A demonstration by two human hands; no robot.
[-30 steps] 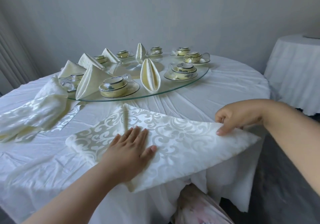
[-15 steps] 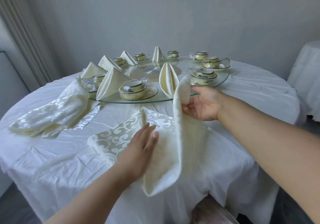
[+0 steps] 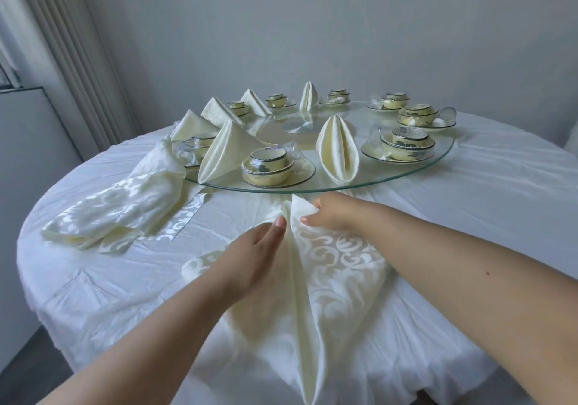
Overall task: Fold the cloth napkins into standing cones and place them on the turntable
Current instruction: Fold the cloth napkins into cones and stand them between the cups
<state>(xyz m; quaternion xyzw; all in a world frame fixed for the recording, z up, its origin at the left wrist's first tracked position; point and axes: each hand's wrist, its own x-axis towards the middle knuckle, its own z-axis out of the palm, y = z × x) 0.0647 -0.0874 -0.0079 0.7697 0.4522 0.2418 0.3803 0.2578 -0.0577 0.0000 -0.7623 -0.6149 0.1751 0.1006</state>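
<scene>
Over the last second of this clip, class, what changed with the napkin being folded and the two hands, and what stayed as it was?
The right hand, pinching the napkin's right corner, carried it up and over to the top centre, making a diagonal fold. The left hand slid from lying flat on the cloth to pressing along the centre crease. The folded cones and the crockery on the turntable kept their places, as did the spare napkin pile.

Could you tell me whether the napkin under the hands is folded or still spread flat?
Partly folded: the right hand pinches a flap of the napkin brought to the middle.
</scene>
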